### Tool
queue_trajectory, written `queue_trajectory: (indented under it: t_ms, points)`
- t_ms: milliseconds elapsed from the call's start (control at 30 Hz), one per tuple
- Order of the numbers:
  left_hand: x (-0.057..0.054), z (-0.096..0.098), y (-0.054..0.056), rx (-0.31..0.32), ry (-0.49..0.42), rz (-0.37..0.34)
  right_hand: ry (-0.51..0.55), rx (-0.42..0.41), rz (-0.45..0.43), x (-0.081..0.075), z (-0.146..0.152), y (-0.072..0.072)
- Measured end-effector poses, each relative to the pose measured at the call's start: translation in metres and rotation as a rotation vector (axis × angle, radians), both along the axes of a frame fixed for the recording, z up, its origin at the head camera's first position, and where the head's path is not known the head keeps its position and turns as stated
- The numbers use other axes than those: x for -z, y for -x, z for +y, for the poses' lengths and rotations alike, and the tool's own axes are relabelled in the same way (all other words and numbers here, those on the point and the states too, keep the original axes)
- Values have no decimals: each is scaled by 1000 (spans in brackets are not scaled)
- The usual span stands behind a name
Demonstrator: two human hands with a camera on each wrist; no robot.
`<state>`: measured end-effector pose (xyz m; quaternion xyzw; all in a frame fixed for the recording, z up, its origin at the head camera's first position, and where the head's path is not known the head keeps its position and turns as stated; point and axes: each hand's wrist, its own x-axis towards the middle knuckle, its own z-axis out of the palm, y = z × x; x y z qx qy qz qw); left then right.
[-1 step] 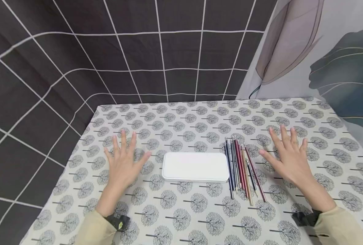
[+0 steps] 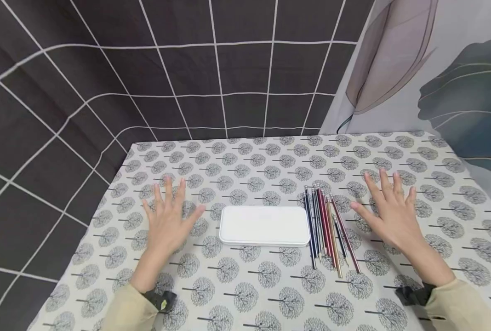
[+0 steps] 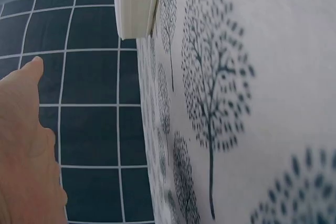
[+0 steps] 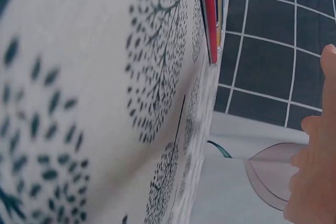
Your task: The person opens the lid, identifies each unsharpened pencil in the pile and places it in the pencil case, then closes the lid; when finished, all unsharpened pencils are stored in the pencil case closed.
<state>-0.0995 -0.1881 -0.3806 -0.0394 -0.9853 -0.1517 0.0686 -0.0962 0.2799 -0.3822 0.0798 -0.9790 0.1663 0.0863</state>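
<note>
A white pencil case (image 2: 264,225) with rounded corners lies closed in the middle of the table in the head view. Just right of it, several pencils (image 2: 328,230) in dark blue, red and gold lie in a loose bundle. My left hand (image 2: 168,225) is spread out to the left of the case, palm down and holding nothing. On the other side, my right hand (image 2: 390,216) is spread beside the pencils, also without anything in its grasp. The left wrist view catches the end of the case (image 3: 137,6); the right wrist view catches a red pencil (image 4: 209,17).
A white cloth (image 2: 270,299) printed with grey trees covers the table. Behind it and to the left hangs a dark curtain (image 2: 187,69) with white grid lines. A pale curtain (image 2: 456,82) with large leaves hangs at the back right. Each wrist wears a dark strap.
My left hand has shifted very slightly to the right. The right hand, the pencil case and the pencils stay in place.
</note>
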Motion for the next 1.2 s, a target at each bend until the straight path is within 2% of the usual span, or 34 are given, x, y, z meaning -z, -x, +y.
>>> queue_trajectory:
  t_ms: [200, 267, 333, 400, 467, 567, 700, 767, 867, 1000, 1200]
  points:
    - [1, -2, 5, 82, 20, -63, -2, 2, -9, 2, -8, -4]
    - [2, -1, 4, 120, -9, -79, 0, -32, -16, -1, -11, -2]
    - [2, 1, 2, 185, -70, -115, 1, -81, -14, -2, -17, 0]
    - [2, 5, 1, 278, -137, -166, 10, -143, -15, -2, -25, 1]
    - [2, 11, 1, 371, -178, -243, 8, -223, -16, -1, -36, 2]
    - [1, 23, 1, 449, -156, -352, -14, -347, -31, -1, -59, 3]
    - [-1, 37, -1, 439, -63, -413, -60, -528, -16, -1, -96, 2]
    - [-2, 42, 0, 433, -36, -408, -86, -610, -6, 1, -114, 1]
    - [2, 45, 0, 460, -13, -394, -128, -694, -19, 4, -134, 0]
    - [9, 49, 2, 507, 7, -350, -199, -725, -54, 7, -150, 2]
    - [9, 54, 8, 472, 39, -300, -247, -745, -11, 7, -166, 8]
